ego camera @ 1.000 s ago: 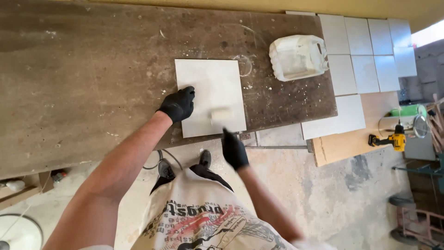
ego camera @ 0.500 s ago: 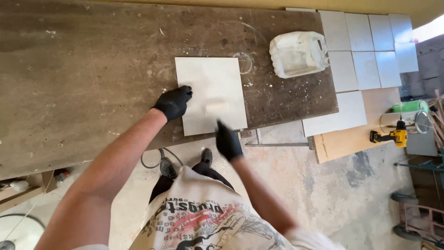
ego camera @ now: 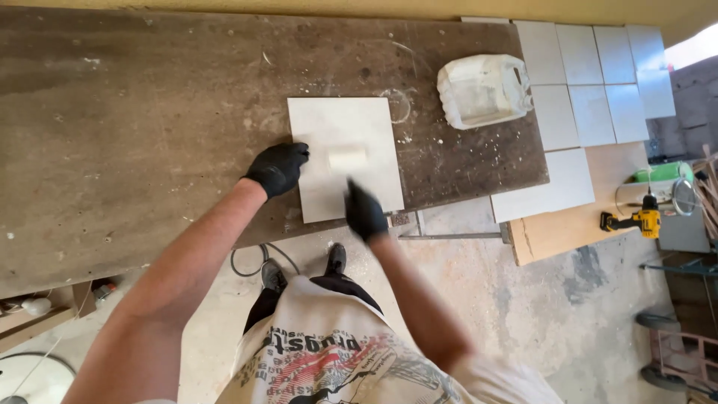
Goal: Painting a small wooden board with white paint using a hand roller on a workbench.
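Black-gloved right hand (ego camera: 365,212) hovers, grip unclear, over the white tile (ego camera: 344,157) near the worktable's (ego camera: 134,120) front edge; the left hand (ego camera: 278,167) presses flat on the tile's left edge. Beyond, a cut plastic jug (ego camera: 484,90) stands apart; bare board lies leftward.

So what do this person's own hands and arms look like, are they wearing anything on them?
Both the left hand and the right hand wear snug black gloves that end at the wrist, with no markings to be seen. Both forearms are bare from the wrist upward; no long sleeves, watch or bands show. Near the bottom edge, a light printed shirt covers the torso.
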